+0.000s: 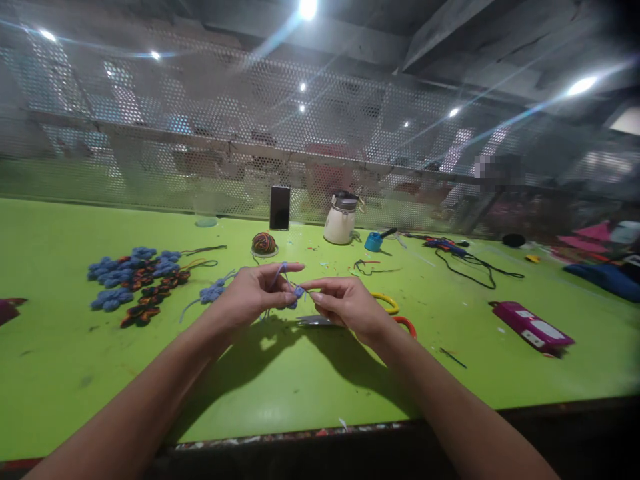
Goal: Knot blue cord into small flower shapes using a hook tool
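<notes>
My left hand (255,291) pinches a small blue-purple piece of crochet (297,293) between thumb and fingers. A strand of blue yarn (284,267) loops over its outstretched index finger. My right hand (350,303) is closed on a thin crochet hook (307,289), mostly hidden by the fingers, its tip at the piece. Beneath my right hand lie scissors (317,321) with a yellow and an orange handle loop, partly covered. A blue crocheted flower (213,291) with loose yarn tails lies just left of my left hand.
Blue flowers (111,299) and dark orange-black flowers (143,311) lie at left. Farther back are a multicoloured yarn ball (264,244), a phone (280,208), a cream jar (340,220) and a blue pot (373,241). A glue gun (445,247) and magenta power strip (533,327) are at right.
</notes>
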Demonstrator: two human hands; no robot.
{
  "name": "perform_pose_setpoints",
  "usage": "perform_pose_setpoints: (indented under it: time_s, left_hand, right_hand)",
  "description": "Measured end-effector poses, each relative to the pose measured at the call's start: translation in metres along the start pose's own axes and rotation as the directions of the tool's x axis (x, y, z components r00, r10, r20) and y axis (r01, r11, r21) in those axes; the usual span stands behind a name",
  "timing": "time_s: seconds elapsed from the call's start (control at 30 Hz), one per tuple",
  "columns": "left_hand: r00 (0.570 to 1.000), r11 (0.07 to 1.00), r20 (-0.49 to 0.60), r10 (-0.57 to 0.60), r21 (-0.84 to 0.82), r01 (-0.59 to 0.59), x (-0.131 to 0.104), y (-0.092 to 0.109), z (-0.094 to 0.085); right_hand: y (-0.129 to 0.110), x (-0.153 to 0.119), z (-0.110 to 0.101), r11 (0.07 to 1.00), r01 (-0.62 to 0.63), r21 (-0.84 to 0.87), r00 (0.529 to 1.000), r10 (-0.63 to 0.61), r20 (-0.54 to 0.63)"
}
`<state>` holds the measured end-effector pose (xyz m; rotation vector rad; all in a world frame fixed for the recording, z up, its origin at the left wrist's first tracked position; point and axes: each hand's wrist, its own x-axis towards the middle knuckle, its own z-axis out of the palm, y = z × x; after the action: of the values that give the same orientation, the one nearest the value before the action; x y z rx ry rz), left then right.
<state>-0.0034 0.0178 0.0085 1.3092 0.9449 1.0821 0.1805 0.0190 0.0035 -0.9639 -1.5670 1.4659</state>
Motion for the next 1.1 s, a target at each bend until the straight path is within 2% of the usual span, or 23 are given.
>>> perform_pose_setpoints:
  time_s: [0.13,0.23,0.37,0.47,0.53,0.6,0.63,0.7,0.77,0.83,0.9,0.97,1.03,1.1]
  left_hand:
    - [1.000,0.999,0.014,-0.019,0.038,0.018,0.000,-0.001,0.000]
    - [0.998,0.995,0.067,-0.018,0.095,0.012,0.001,-0.005,-0.002]
    - [0.994,0.960,0.110,0.019,0.277,-0.049,0.003,-0.011,0.000]
    - [0.985,0.832,0.047,0.163,0.531,-0.163,0.002,-0.014,0.006]
    - [0.948,0.703,0.024,0.318,0.665,-0.253,0.000,-0.016,0.010]
    - [0.895,0.633,-0.001,0.445,0.708,-0.314,-0.003,-0.017,0.014]
    - [0.872,0.639,-0.033,0.488,0.694,-0.331,-0.004,-0.017,0.015]
    - [0.858,0.749,-0.145,0.493,0.573,-0.333,-0.006,-0.015,0.018]
    - [0.900,0.901,-0.223,0.375,0.316,-0.297,-0.007,-0.012,0.019]
    - [0.951,0.973,-0.204,0.231,0.037,-0.228,-0.007,-0.006,0.018]
    - [0.979,0.977,-0.133,0.156,-0.122,-0.172,-0.008,0.000,0.016]
    - [0.991,0.978,-0.065,0.113,-0.167,-0.123,-0.010,0.005,0.012]
    - [0.996,0.982,-0.010,0.085,-0.171,-0.086,-0.012,0.008,0.009]
    - [0.997,0.982,0.015,0.080,-0.175,-0.076,-0.013,0.009,0.006]
  right_hand:
    - [0.000,-0.001,-0.001,0.997,0.036,-0.063,0.999,-0.035,0.010]
    - [0.000,0.000,-0.003,0.993,0.042,-0.112,0.999,-0.039,0.028]
    - [0.004,0.003,-0.003,0.987,0.008,-0.161,1.000,-0.006,0.015]
    - [0.010,0.007,-0.001,0.992,-0.058,-0.115,0.998,0.055,-0.035]
    - [0.014,0.008,0.003,0.996,-0.090,-0.010,0.993,0.089,-0.072]
    - [0.017,0.009,0.007,0.989,-0.070,0.128,0.993,0.081,-0.082]
    - [0.018,0.008,0.009,0.980,-0.040,0.195,0.995,0.057,-0.081]
    - [0.019,0.008,0.013,0.952,0.034,0.304,0.997,-0.010,-0.081]
    - [0.019,0.007,0.015,0.931,0.103,0.350,0.993,-0.074,-0.095]
    - [0.018,0.005,0.014,0.936,0.169,0.310,0.983,-0.140,-0.115]
    - [0.016,0.003,0.011,0.949,0.247,0.196,0.966,-0.226,-0.126]
    - [0.013,0.001,0.005,0.938,0.346,0.019,0.932,-0.341,-0.125]
    - [0.009,-0.002,-0.001,0.870,0.451,-0.202,0.875,-0.475,-0.093]
    - [0.005,-0.004,-0.006,0.737,0.539,-0.408,0.799,-0.600,-0.029]
